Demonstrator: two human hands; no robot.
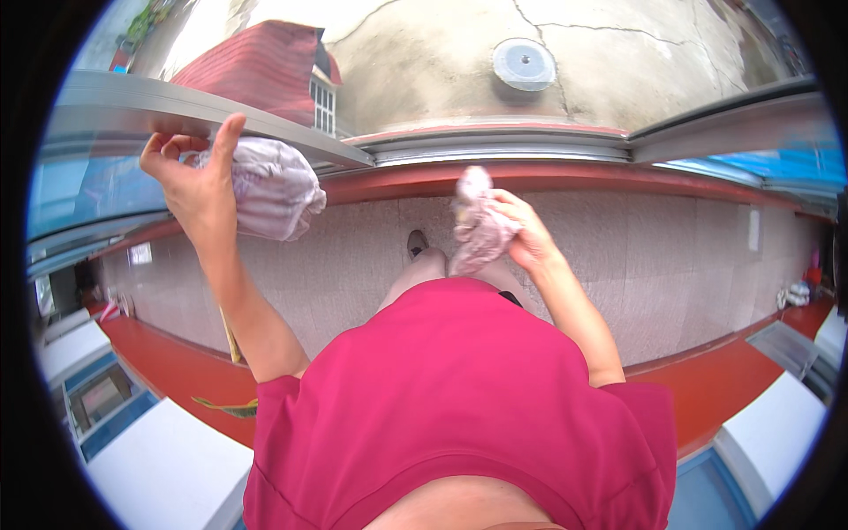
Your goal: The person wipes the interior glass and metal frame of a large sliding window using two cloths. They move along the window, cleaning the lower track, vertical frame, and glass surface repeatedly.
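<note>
My left hand (199,179) is raised at the metal frame of an open window sash (199,109), thumb up and the other fingers bent near the frame. A pale, gathered cloth (275,189) is against the thumb side of that hand. Whether the fingers grip the cloth, the frame or both cannot be made out. In front of my legs, my right hand (530,232) is closed on a crumpled mauve cloth (487,232), which hangs below the fingers. The cloth's upper end is blurred, just below the window track (497,154).
A red sill (424,182) runs under the window opening. Another sash (722,119) stands to the right. Outside are cracked concrete (609,59), a round cover (523,64) and a red roof (258,69). A red ledge (709,404) and white surfaces (772,430) flank me. Grey tiles (636,265) cover the floor.
</note>
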